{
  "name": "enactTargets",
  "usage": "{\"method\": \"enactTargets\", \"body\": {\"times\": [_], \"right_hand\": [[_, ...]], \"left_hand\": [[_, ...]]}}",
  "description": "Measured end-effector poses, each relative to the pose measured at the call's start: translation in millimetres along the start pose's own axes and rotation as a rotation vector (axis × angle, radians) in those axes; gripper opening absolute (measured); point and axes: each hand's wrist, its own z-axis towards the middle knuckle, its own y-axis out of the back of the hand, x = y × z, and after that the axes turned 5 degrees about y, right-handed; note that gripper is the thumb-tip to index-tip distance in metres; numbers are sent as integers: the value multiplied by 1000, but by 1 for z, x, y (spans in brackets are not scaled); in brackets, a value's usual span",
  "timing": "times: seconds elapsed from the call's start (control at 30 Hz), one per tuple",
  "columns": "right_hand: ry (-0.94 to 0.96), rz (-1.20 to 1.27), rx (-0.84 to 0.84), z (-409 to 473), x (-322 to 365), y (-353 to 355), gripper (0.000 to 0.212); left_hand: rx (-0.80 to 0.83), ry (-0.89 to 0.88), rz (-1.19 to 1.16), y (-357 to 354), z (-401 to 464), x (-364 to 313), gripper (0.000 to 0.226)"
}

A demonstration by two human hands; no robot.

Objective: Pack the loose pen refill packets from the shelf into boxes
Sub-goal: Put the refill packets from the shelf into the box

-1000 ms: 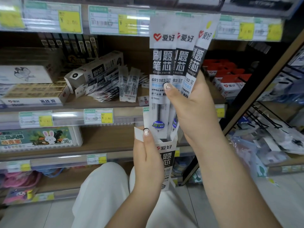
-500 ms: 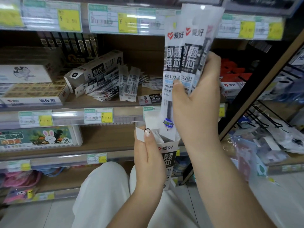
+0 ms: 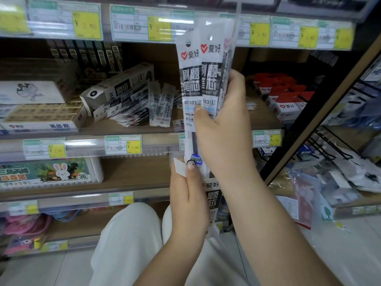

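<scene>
White refill packets (image 3: 203,83), fanned a second ago, now squared into one stack pinched by right hand (image 3: 222,129) directly above box (image 3: 212,200) gripped in left hand (image 3: 188,195); insertion judged imminent.

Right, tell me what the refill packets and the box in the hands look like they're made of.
Refill packets: thin glossy plastic film, apparently; part clear, the refill shows through low down. Box: seemingly printed paperboard, with a stiff white flap standing open at the top.

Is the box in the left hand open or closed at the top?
Open: the box has its flap raised, and the packets enter its top.
</scene>
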Motion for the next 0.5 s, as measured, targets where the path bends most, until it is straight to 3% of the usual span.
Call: {"method": "enactTargets", "body": {"times": [0.5], "right_hand": [[-10,39,-19,-4,-15,15,51]], "left_hand": [[-81,93,-13,8,3,-9,29]]}}
